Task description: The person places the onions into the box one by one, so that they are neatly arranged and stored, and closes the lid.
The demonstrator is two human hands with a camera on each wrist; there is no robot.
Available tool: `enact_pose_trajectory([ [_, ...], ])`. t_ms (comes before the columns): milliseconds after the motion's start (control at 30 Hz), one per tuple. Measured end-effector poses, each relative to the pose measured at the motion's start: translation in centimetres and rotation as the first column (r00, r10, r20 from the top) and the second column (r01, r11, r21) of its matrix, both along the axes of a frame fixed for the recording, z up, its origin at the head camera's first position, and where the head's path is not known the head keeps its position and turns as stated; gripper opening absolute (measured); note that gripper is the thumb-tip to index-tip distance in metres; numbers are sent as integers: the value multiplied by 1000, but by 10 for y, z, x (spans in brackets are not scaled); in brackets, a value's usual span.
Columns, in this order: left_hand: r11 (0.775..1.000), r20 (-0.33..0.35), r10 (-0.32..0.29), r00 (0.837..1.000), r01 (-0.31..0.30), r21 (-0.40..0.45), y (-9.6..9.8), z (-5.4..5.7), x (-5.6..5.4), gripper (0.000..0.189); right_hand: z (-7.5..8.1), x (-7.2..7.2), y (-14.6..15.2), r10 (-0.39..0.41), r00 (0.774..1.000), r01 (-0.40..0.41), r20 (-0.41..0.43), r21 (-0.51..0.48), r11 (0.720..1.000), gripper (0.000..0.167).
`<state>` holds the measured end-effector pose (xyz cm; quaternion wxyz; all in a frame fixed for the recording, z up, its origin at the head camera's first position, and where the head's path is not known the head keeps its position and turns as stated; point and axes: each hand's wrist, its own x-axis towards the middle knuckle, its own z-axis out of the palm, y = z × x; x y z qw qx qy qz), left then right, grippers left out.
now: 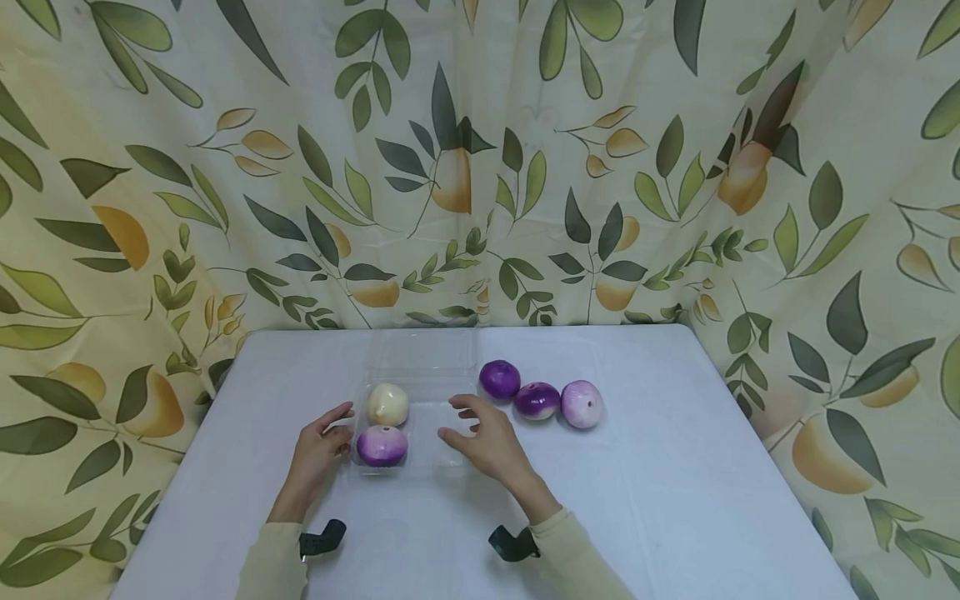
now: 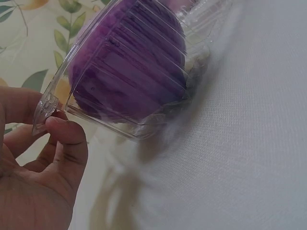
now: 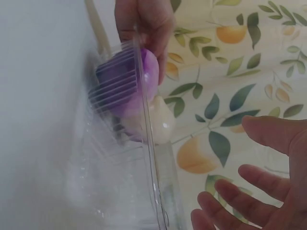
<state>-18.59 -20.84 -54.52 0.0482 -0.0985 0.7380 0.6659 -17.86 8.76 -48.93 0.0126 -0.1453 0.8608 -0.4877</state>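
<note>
Left hand [image 1: 317,450] pinches clear box [image 3: 152,160]; right hand [image 1: 489,437] empty, fingers apart. Steady pinch likely stops boxed purple onion [image 1: 382,447] and pale onion [image 1: 387,404] rolling.

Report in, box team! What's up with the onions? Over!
Left grip pinches box edge. Right grip holds nothing. Two onions in box, three outside. Lid folded back, nothing seen blocking. Over!

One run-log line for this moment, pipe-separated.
left hand: pinches clear container at edge | right hand: holds nothing | inside: pale onion, purple-white onion | outside: three onions on table
</note>
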Motion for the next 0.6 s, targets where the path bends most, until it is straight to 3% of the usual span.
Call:
enact_pose_trajectory([
  [267, 1000, -5, -4, 1000, 4, -11, -1, -1, -1, 50, 8, 5, 17, -55, 998, 55, -30, 14, 998, 51],
  [600, 1000, 7, 6, 1000, -6, -31, 1, 5, 0, 50, 10, 9, 39, -89, 995, 91, -47, 30, 995, 54],
])
